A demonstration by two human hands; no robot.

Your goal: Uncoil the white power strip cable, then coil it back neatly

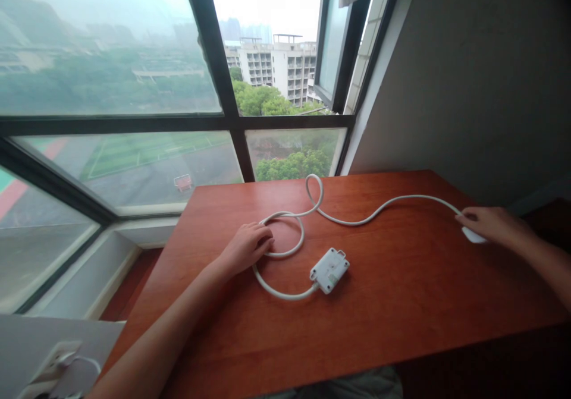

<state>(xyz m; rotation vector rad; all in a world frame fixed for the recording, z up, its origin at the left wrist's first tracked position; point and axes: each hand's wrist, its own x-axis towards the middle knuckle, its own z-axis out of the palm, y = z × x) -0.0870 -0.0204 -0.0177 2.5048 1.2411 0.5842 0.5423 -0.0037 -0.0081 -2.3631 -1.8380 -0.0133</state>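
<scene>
A white cable (357, 223) lies in loops across the reddish-brown table (383, 321). One end runs into a small white box (330, 270) with dark dots near its corners and a small loop on one edge, resting near the middle. At the left, my left hand (250, 246) rests with curled fingers around the looped part of the cable. Over at the right edge, my right hand (491, 223) is closed on the cable's other end. A flat white piece, perhaps the plug (473, 235), shows beneath those fingers; its far side is hidden.
Behind the table stand dark-framed windows (236, 122), one pane swung open. A grey wall (482, 78) rises at the right. A wall socket (57, 360) with a white plug and cord sits at lower left. Cloth (357, 384) shows below the table's front edge.
</scene>
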